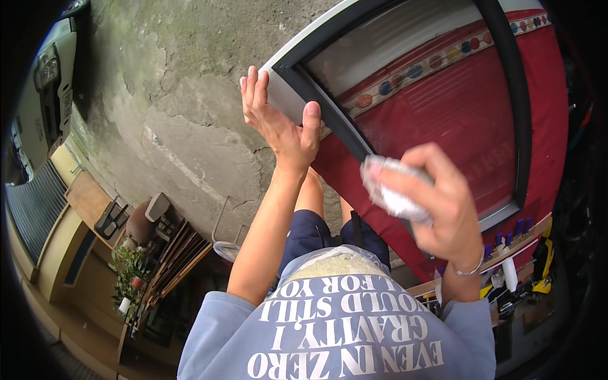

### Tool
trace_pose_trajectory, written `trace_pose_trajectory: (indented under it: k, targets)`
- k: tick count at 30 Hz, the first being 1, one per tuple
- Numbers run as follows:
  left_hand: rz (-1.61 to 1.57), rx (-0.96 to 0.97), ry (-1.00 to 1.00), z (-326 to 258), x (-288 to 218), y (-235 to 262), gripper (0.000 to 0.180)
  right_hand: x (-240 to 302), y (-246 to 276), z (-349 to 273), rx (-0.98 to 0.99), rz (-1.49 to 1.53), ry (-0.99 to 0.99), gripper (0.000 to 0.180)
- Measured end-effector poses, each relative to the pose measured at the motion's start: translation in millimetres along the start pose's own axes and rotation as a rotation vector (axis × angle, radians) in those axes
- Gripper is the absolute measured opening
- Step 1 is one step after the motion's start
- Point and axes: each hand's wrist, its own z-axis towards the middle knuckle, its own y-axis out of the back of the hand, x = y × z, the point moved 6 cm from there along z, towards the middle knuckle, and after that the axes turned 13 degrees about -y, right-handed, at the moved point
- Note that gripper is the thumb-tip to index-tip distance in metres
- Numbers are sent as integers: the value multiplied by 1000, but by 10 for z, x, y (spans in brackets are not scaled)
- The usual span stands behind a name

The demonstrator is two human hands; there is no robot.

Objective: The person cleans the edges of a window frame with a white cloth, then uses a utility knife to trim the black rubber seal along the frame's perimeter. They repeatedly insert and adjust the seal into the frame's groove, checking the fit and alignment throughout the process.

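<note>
A glass pane in a grey and black frame (288, 88) stands tilted in front of me, with a red patterned cloth showing through the glass (456, 107). My left hand (278, 120) grips the frame's upper left corner, fingers behind it and thumb on the black seal. My right hand (437, 196) is raised before the glass, closed around a crumpled white wad of paper or cloth (389, 190). It looks blurred. Whether the wad touches the glass I cannot tell.
A cracked concrete floor (183, 126) lies below. A vehicle (47, 88) stands at the far left. Potted plants and stacked wooden slats (158, 253) are at lower left. A shelf with tools and small bottles (513, 253) is at lower right.
</note>
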Motion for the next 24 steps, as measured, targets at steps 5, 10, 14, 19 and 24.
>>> trace_pose_trajectory:
  k: [5, 10, 14, 19, 24]
  targets:
    - [-61, 23, -1, 39, -10, -24, 76, -204, -582, -476, 190, 295, -151, 51]
    - [-158, -7, 41, -3, 63, -23, 64, -548, -1099, -873, 88, 296, -215, 52]
    - [-160, -11, 51, -7, 43, -12, 58, -855, -1487, -1107, -50, 194, -144, 55]
    - [-176, -19, 33, -5, 42, -39, 58, -1040, -1627, -1146, -120, 190, -28, 59]
    - [-161, -28, 19, -10, 62, -28, 58, -1124, -1660, -1183, -167, 219, 41, 59]
